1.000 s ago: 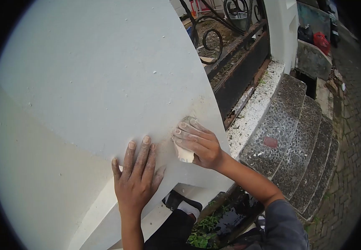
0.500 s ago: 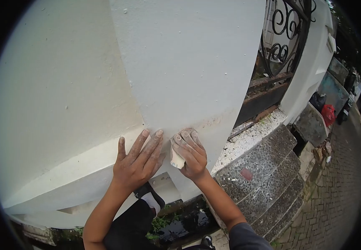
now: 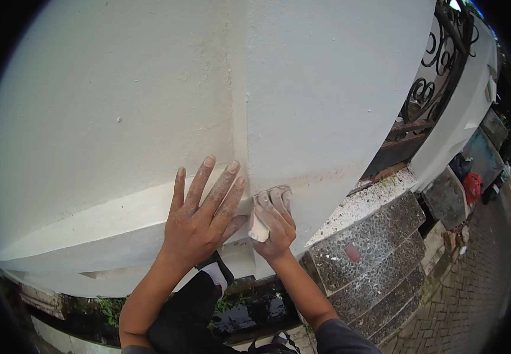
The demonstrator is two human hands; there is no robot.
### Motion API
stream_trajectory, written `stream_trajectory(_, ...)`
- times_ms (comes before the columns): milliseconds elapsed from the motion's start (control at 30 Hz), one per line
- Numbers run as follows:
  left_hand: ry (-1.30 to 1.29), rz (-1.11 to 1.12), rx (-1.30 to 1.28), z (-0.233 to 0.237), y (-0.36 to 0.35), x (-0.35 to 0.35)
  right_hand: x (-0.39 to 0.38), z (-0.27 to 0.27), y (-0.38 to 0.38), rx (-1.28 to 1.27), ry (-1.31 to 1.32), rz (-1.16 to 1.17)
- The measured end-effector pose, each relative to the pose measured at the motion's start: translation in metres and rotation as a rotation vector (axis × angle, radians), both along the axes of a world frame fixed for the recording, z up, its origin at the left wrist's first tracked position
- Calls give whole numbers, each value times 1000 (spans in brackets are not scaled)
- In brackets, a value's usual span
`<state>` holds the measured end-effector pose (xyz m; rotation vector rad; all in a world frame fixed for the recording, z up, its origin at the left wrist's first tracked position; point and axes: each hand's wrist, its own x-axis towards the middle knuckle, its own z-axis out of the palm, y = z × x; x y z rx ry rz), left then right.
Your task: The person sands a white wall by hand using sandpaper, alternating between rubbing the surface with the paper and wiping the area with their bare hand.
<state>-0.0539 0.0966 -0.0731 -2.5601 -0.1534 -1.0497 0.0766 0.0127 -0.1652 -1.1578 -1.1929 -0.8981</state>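
My left hand, its fingers dusty and spread, lies against the white wall at the ledge beside the pillar's corner. A folded piece of sandpaper is under my right hand, pale on its visible side. Bent fingers press it onto the pillar near the lower edge. Next to that hand, a reddish scuffed band runs along the pillar's surface. Most of the sandpaper is hidden by the fingers.
Right of the pillar are a black wrought-iron gate and pebbled steps. Below runs a wet drain beside my leg. A red bag lies by slabs along the paved lane.
My view has turned left, so the wall and pillar corner appear farther right. My left fingers are spread wider. My right hand still presses the sandpaper to the pillar, slightly closer to the corner.
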Motion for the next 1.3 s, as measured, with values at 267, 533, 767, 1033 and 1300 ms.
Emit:
stream_trajectory(267,24,153,244,-1,7,0,-3,3,-1,-120,-93,16)
stream_trajectory(533,-9,79,54,-1,6,-1,13,-8,4,18,-15,-63)
stream_trajectory(767,-24,61,0,-2,4,0,22,-4,-5,19,70,-64)
stream_trajectory(1033,-18,44,31,-4,8,-3,44,-2,-13,107,179,-93)
stream_trajectory(1300,-50,34,38,-9,8,-4,39,-3,-12,46,-32,-75)
